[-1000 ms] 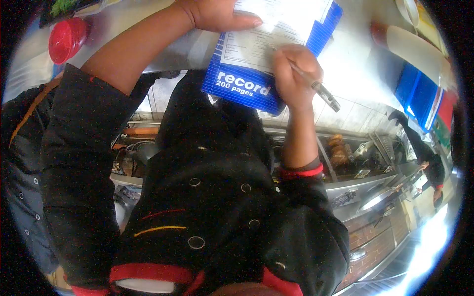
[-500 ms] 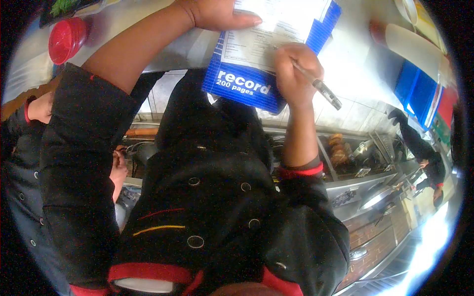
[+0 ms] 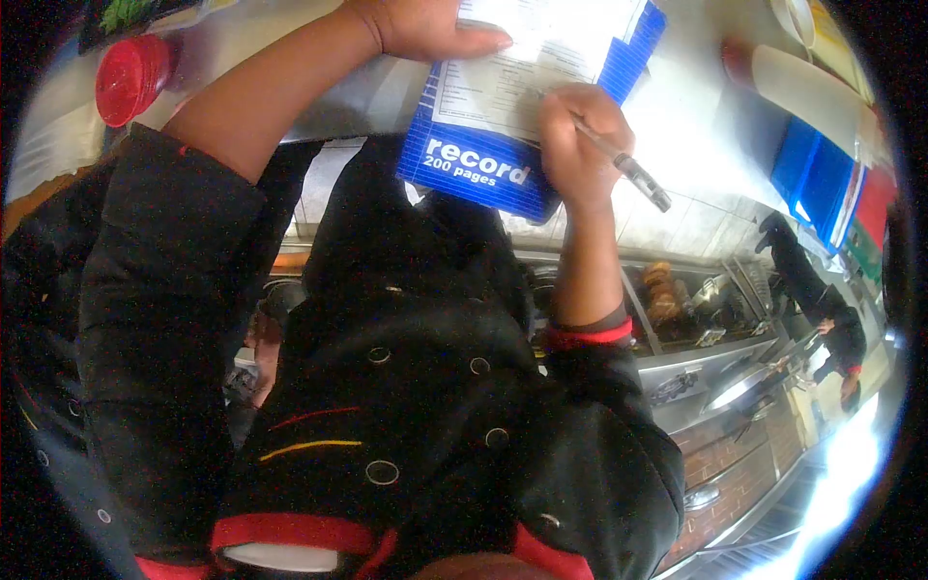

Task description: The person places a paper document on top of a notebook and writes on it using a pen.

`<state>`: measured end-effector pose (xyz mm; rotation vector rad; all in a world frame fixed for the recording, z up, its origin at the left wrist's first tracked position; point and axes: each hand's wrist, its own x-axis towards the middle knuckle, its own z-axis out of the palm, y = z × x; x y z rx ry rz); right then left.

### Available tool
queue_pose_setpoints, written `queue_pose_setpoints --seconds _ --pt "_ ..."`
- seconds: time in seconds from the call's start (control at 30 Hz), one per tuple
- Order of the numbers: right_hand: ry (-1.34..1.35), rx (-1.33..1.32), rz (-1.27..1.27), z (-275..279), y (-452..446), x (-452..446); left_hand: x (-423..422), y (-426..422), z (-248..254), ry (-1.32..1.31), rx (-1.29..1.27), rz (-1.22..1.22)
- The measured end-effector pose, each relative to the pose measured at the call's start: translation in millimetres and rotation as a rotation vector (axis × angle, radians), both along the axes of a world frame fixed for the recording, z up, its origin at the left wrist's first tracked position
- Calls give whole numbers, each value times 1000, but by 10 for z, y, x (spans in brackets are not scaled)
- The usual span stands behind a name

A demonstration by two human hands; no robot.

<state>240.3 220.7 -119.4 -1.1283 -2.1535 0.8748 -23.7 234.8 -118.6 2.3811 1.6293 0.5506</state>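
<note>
A blue book marked "record 200 pages" (image 3: 476,172) lies tilted on the metal counter's edge, with a printed white sheet (image 3: 493,82) on top. My left hand (image 3: 420,27) rests on the sheet's upper left, thumb stretched out; its other fingertips are cut off by the frame. Closed around a pen (image 3: 628,169), my right hand (image 3: 583,135) is at the sheet's lower right. The pen's tip end touches or nearly touches the paper; its capped end points down and right.
Red bowls (image 3: 132,80) stand on the counter (image 3: 338,101) at left, near greens (image 3: 124,12). Blue folders (image 3: 817,184) are at right. A co-worker in black (image 3: 43,290) is close on the left; another person (image 3: 822,300) is far right. Cooking equipment (image 3: 696,300) lies behind.
The co-worker on the left has shifted, and their forearm now shows beside my torso. My right hand and the pen have moved only slightly; my left hand has stayed in place.
</note>
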Motion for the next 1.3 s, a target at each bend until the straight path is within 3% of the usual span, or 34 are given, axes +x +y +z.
queue_pose_setpoints --seconds 0.33,0.4,0.5,0.63,0.7,1.3 --pt "-67 0 37 1 2 44 -5 -9 -23 16 21 3" --pt "347 -242 -67 -69 -5 74 -13 -4 -23 12 22 -1" --pt "452 -310 -158 -36 -29 79 -1 -14 -26 14 16 4" --pt "283 -249 -217 77 -58 59 1 -10 -16 20 -8 13" --pt "298 61 54 129 -16 61 11 -9 -22 17 -11 19" --pt "146 32 56 173 -92 -33 -11 2 -35 7 19 8"
